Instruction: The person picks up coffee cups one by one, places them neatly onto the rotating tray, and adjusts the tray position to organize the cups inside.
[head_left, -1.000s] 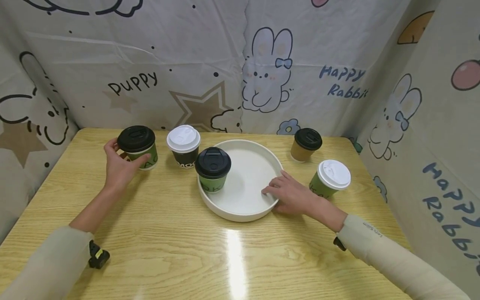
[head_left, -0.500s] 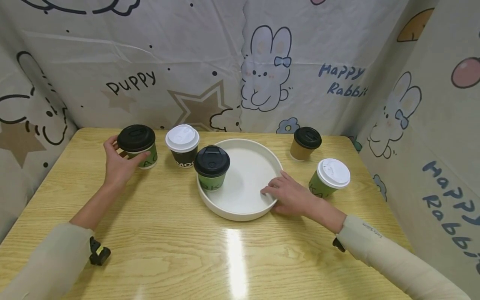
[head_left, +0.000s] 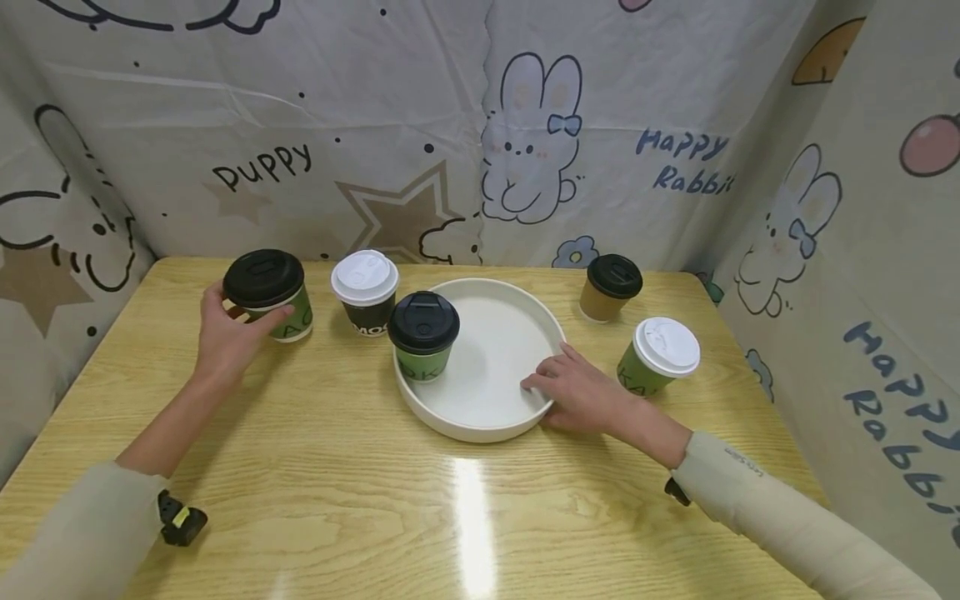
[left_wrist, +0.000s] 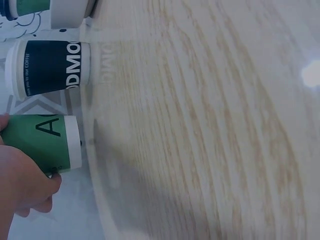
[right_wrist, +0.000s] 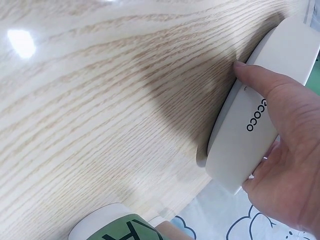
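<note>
Taking the tray (head_left: 491, 383) as my clock in the head view, I have the left cup (head_left: 268, 283) farthest out, between nine and ten o'clock. My left hand (head_left: 228, 333) grips it, thumb and fingers clamped round its body. In the left wrist view its base seems just clear of the tabletop (head_left: 337, 467), so I judge this to be the lifting step. Next, at ten o'clock, the dark cup (head_left: 366, 292) stands upright under a white lid. The tray cup (head_left: 423, 333) stands inside the tray, near its nine o'clock wall. At four o'clock my right hand (head_left: 588, 396) pinches the tray's wall, thumb outside, fingers over the rim; I read that as steadying. The brown cup (head_left: 611, 287) stands at two o'clock, the right cup (head_left: 660, 354) at three. As I judge it, the next move calls for an upright carry toward the tray, skirting the dark cup and the tray cup on their six o'clock side.
</note>
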